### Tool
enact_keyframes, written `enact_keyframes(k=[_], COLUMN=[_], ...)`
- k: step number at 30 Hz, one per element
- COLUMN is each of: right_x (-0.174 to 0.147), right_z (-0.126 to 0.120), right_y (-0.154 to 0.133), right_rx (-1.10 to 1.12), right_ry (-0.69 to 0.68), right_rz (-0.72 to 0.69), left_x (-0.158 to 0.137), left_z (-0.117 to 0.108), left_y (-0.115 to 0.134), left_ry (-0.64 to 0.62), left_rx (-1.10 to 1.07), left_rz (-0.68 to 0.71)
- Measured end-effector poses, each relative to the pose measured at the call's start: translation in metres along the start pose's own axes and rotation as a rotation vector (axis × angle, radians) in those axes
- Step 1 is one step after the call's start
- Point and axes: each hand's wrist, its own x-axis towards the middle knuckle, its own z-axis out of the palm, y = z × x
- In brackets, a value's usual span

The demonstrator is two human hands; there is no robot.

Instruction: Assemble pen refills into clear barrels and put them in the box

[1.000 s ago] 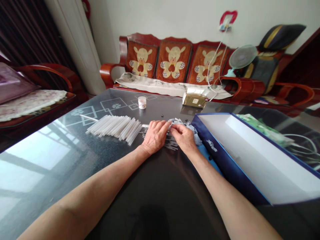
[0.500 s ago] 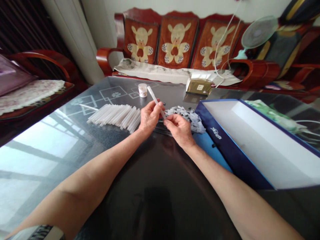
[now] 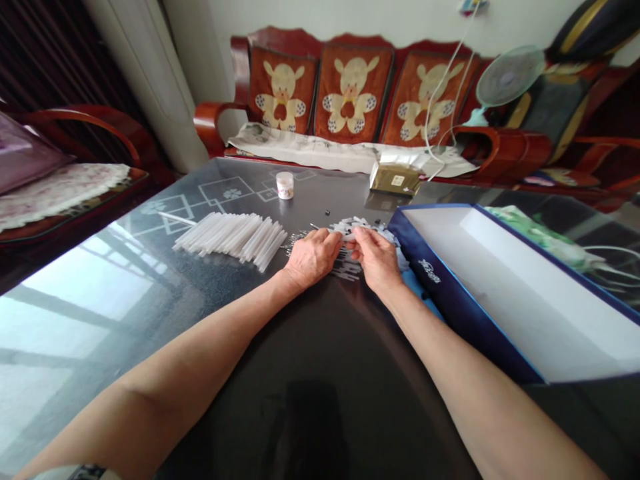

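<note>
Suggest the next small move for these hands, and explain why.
Probably lift the pale piece slightly for clearance with the right hand, which seems to pinch it close to the left hand and by a crowded pile of small pieces.

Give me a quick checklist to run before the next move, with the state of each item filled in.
1. Tubes grouped together: ok, side by side, left of the left hand.
2. Left hand's grip: cannot tell, its fingertips are hidden.
3. Right hand holding one piece securely: cannot tell, too small and partly covered.
4. Small parts all gathered: not ok, a black bit lies apart beyond the hands.
5. Jar upright and away from the hands: ok.
6. Box open: ok, its inside shows, right of the right hand.
</note>
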Motion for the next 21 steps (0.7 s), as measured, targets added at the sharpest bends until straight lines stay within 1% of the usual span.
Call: enact_keyframes(k=[4,7,13,16,21], right_x=[-0.002,-0.003,-0.002,-0.002,-0.002], right_z=[0.003,0.001,-0.007,-0.009,-0.008], right_y=[-0.004,-0.008,-0.009,-0.007,-0.006], right_rx=[0.162,0.190,0.035,0.004,-0.019], right_ry=[-0.059,-0.073,-0.077,-0.048,-0.070], right_rz=[0.176,0.225,0.195,0.166,0.150], left_x=[-0.001,-0.002,-0.002,-0.002,-0.002], left_z=[0.002,0.005,0.009,0.009,0.010], left_y=[-0.001,-0.003,-0.012,-0.015,-0.016], left_ry=[0.030,0.046,0.100,0.120,0.140], left_rx=[0.028,0.051,0.080,0.067,0.035], left_rz=[0.001,0.003,0.031,0.058,0.066])
